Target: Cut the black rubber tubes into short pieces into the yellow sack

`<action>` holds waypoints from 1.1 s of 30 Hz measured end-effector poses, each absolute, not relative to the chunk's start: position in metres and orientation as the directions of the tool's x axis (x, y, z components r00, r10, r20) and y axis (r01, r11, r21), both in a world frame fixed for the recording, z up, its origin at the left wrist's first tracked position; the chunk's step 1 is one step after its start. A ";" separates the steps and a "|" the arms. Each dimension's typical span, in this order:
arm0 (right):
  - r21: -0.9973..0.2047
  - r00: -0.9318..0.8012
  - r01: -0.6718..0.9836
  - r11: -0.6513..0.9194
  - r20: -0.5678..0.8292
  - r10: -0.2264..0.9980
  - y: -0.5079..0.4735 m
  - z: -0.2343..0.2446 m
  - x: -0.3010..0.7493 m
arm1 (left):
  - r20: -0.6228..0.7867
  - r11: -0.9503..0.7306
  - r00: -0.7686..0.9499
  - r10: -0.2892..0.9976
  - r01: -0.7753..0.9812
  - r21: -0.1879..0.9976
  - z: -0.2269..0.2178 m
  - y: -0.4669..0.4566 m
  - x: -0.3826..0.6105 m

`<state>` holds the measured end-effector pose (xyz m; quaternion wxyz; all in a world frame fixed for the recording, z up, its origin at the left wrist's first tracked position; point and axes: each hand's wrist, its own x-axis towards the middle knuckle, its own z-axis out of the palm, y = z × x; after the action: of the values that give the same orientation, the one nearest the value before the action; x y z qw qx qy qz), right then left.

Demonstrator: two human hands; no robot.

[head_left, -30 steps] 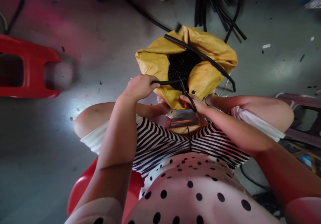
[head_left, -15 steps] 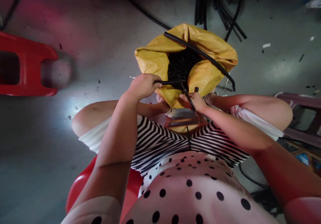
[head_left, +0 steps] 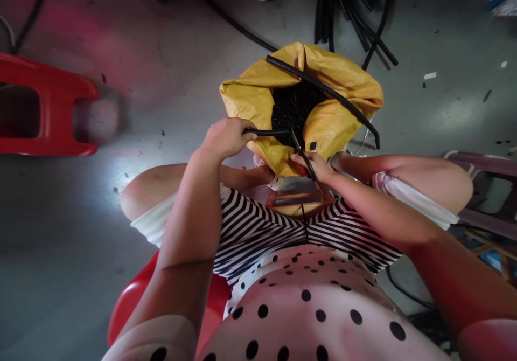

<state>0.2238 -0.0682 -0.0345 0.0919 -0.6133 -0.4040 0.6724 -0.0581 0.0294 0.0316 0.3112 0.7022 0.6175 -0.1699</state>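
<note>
Across the yellow sack (head_left: 247, 100) lies a long black tube (head_left: 332, 91).

yellow plastic sack (head_left: 245, 97), short blk tube pcs (head_left: 288, 110), thin blk tube (head_left: 270, 132), scissors w/ blk handles (head_left: 309, 165). white fabric top (head_left: 307, 275) w/ blk polka dots, b/w striped cloth (head_left: 258, 218), red plastic stool (head_left: 56, 112), grey floor (head_left: 173, 97).

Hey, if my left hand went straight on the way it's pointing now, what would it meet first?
Probably the scissors in your right hand, ahead along the black tube that your left hand holds; depth is unclear, so the yellow bag might come first.
</note>
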 end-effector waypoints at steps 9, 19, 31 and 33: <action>-0.605 -0.327 0.405 -0.686 -0.796 0.509 -0.053 -0.024 0.231 | -0.539 -0.054 0.101 0.836 0.993 0.102 0.043 0.025 -0.049; -0.590 -0.402 0.308 -0.746 -0.792 0.460 -0.038 -0.014 0.233 | -0.376 0.030 0.018 0.927 0.992 0.122 0.037 0.029 -0.052; -0.598 -0.262 0.354 -0.719 -0.801 0.538 -0.042 -0.024 0.228 | -0.390 -0.119 0.151 0.909 0.987 0.105 0.049 0.013 -0.016; -0.604 -0.242 0.360 -0.711 -0.797 0.554 -0.042 -0.028 0.228 | -0.385 -0.136 0.172 0.907 0.984 0.119 0.049 0.012 -0.014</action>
<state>0.2284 -0.0421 -0.0276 0.0699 -0.6117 -0.3736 0.6938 -0.0136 0.0119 0.0492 0.1735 0.7457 0.6338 -0.1105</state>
